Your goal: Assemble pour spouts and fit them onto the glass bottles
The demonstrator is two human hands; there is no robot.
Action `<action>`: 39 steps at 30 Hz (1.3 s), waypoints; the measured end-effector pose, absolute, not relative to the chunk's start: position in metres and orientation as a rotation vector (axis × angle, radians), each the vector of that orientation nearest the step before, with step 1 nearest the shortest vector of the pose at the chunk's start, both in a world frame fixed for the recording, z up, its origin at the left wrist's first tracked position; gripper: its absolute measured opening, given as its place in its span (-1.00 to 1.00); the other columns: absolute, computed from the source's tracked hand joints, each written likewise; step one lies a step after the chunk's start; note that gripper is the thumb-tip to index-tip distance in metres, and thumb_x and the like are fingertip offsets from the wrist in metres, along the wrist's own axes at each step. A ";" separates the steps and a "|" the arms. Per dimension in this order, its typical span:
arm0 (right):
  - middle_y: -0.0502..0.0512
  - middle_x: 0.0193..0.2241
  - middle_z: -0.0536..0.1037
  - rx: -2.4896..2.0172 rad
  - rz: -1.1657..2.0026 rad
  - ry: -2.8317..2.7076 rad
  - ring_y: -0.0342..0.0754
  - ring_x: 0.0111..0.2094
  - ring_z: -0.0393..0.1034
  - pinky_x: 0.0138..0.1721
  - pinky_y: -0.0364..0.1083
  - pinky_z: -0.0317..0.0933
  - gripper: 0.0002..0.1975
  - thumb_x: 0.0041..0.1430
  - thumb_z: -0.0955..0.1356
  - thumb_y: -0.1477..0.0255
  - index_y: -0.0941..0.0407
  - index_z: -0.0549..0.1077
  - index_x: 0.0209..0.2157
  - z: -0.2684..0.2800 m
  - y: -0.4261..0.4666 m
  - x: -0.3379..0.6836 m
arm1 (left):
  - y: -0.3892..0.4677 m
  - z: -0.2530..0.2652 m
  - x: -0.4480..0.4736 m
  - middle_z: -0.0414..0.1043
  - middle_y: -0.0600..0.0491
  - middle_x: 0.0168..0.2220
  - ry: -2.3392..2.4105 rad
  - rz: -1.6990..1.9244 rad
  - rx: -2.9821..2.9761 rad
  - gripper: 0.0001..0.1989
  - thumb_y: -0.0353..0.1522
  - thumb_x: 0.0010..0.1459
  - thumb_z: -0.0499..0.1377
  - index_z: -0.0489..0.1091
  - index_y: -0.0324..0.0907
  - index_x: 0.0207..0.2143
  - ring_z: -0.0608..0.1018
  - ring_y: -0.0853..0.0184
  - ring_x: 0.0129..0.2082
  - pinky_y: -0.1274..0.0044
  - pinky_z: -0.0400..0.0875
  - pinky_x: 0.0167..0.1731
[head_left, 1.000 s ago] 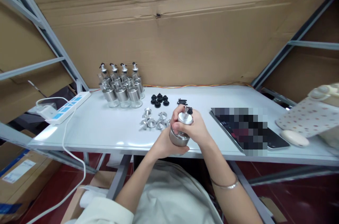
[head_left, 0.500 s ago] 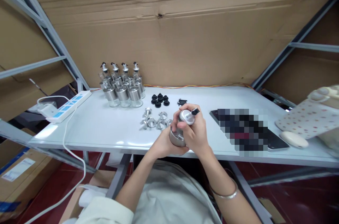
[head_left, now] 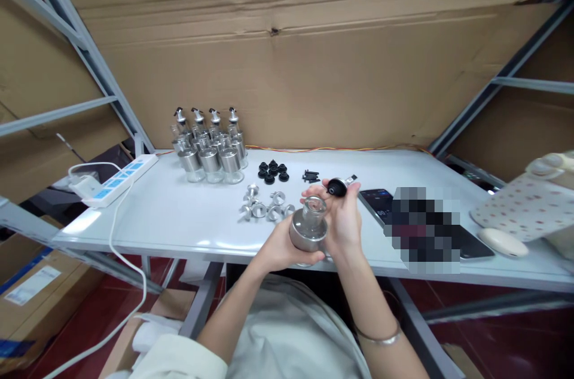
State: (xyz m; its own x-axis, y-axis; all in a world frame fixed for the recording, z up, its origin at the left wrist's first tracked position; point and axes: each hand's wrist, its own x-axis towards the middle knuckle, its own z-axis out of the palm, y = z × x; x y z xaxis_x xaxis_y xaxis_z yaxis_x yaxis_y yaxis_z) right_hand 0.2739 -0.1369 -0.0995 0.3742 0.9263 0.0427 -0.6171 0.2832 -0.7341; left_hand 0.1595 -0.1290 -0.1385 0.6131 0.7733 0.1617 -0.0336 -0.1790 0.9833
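Note:
My left hand [head_left: 281, 247] is wrapped around a glass oil bottle [head_left: 310, 226] with a steel sleeve; its neck is open at the top. Just right of the neck, my right hand [head_left: 344, 220] holds a pour spout [head_left: 339, 186] between thumb and fingers, its black stopper side turned toward me. Spout and bottle are apart. On the table ahead lie silver spout caps [head_left: 264, 205], black stoppers [head_left: 272, 171] and a small pile of black levers [head_left: 310, 176]. Several more bottles [head_left: 210, 158] stand in rows at the back left, the rear ones fitted with spouts.
A white power strip [head_left: 121, 180] with a cable lies along the table's left end. To the right are a tablet-like device [head_left: 376, 207], partly blurred out, a cream oval object [head_left: 503, 242] and a dotted white container [head_left: 522, 196]. Cardboard [head_left: 287, 80] walls the back.
The pour spout has come off the bottle's neck. My right hand has moved slightly right with it and turned it over, while my left hand keeps hold of the bottle.

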 end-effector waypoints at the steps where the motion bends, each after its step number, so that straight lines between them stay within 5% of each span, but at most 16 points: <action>1: -0.02 -0.57 0.52 -0.690 1.104 -0.464 -0.11 -0.49 0.45 -0.46 -0.18 0.31 -0.44 -0.07 0.29 -0.15 0.10 0.33 -0.37 -0.106 -0.136 0.275 | -0.129 -0.140 0.160 0.45 -0.03 -0.22 0.624 0.825 1.592 -0.48 -0.40 -0.22 0.35 0.32 -0.28 -0.14 0.48 0.18 -0.19 0.44 0.35 -0.17; 6: -0.05 -0.54 0.49 -0.737 1.072 -0.272 -0.10 -0.44 0.44 -0.36 -0.14 0.34 -0.54 -0.06 0.36 -0.04 0.09 0.36 -0.40 -0.145 -0.135 0.279 | -0.132 -0.147 0.161 0.40 -0.08 -0.08 0.548 0.912 1.545 -0.36 -0.35 -0.24 0.41 0.27 -0.22 -0.06 0.43 0.12 -0.02 0.38 0.31 -0.02; 11: -0.03 -0.48 0.47 -0.702 1.065 -0.225 -0.16 -0.40 0.39 -0.38 -0.19 0.29 -0.64 -0.04 0.40 0.08 0.12 0.40 -0.44 -0.158 -0.135 0.284 | -0.131 -0.141 0.143 0.39 -0.11 -0.07 0.543 1.066 1.432 -0.24 -0.17 -0.28 0.43 0.20 -0.19 -0.04 0.47 0.13 -0.07 0.38 0.36 -0.07; 18: -0.03 -0.45 0.40 -0.742 1.024 -0.189 -0.21 -0.45 0.28 -0.47 -0.23 0.22 -0.77 -0.11 0.44 0.30 0.14 0.49 -0.40 -0.155 -0.135 0.282 | -0.074 -0.087 0.058 0.36 -0.07 -0.06 1.031 1.855 1.576 -0.40 0.01 0.01 0.18 0.12 -0.15 -0.03 0.45 0.23 -0.03 0.40 0.34 -0.01; 26: -0.03 -0.45 0.40 -0.753 1.020 -0.210 -0.21 -0.41 0.29 -0.44 -0.23 0.23 -0.73 -0.17 0.46 0.33 0.14 0.51 -0.36 -0.154 -0.135 0.280 | 0.022 -0.070 -0.052 0.08 -0.22 0.13 1.559 1.959 1.456 -0.42 -0.39 0.01 0.26 -0.06 -0.23 -0.07 0.28 0.25 0.14 0.39 0.09 0.19; 39: -0.04 -0.41 0.46 -0.802 0.999 -0.303 -0.13 -0.31 0.42 -0.32 -0.15 0.26 -0.67 -0.21 0.49 0.35 0.08 0.42 -0.33 -0.157 -0.134 0.281 | 0.081 -0.121 -0.073 -0.10 -0.38 0.22 1.764 1.751 1.308 -0.42 -0.50 -0.02 0.19 -0.11 -0.27 -0.04 0.10 0.14 0.26 0.36 -0.03 0.23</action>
